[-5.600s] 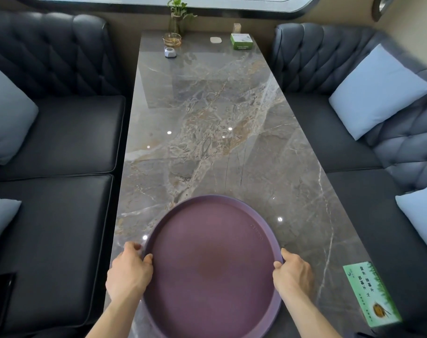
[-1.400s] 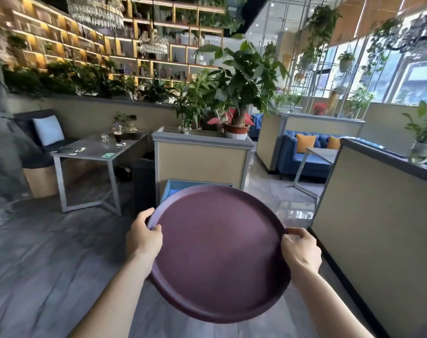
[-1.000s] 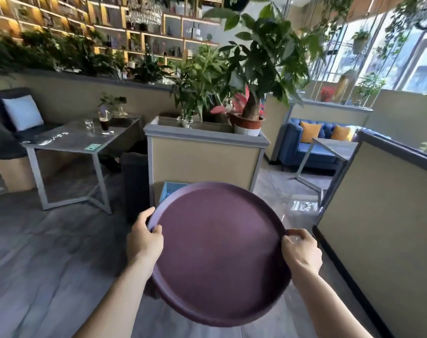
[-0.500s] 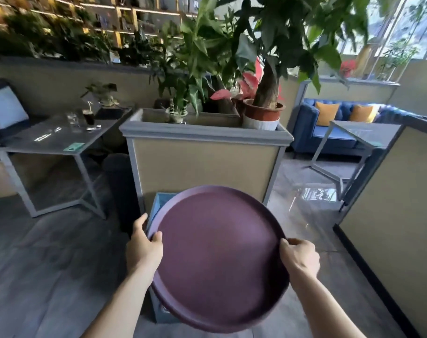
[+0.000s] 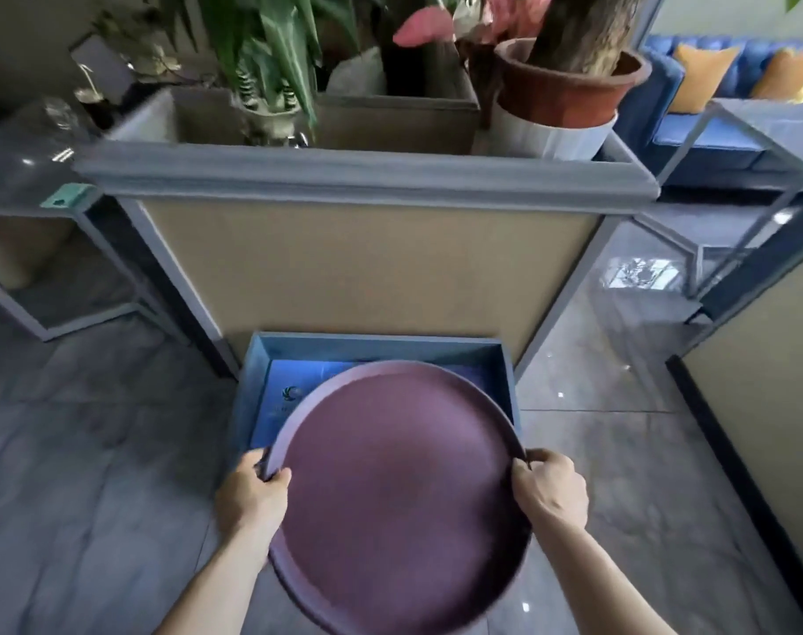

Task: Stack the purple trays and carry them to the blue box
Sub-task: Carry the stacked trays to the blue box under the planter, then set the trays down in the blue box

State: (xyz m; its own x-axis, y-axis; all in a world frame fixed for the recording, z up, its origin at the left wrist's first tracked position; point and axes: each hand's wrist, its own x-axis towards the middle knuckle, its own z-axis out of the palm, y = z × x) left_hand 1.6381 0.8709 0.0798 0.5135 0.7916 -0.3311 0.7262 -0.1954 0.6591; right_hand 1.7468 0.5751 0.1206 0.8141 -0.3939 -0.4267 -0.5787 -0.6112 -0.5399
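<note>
The round purple trays (image 5: pixel 399 492) hang in the air, held level by both hands. My left hand (image 5: pixel 252 497) grips the left rim and my right hand (image 5: pixel 550 490) grips the right rim. A double edge shows at the left rim, so the trays are stacked; how many there are I cannot tell. The open blue box (image 5: pixel 376 345) stands on the floor directly below and ahead, and the trays cover its near half. Its blue bottom with a small logo shows at the left.
A tan planter box with a grey rim (image 5: pixel 363 181) rises right behind the blue box, with potted plants (image 5: pixel 569 84) on top. A metal-legged table (image 5: pixel 28 176) stands at the left, a tan partition wall (image 5: pixel 766 405) at the right, a blue sofa (image 5: pixel 720 103) beyond.
I have walked up to the planter and the view has tipped down. The blue box, mostly hidden behind the trays before, now shows its rim and bottom just under them.
</note>
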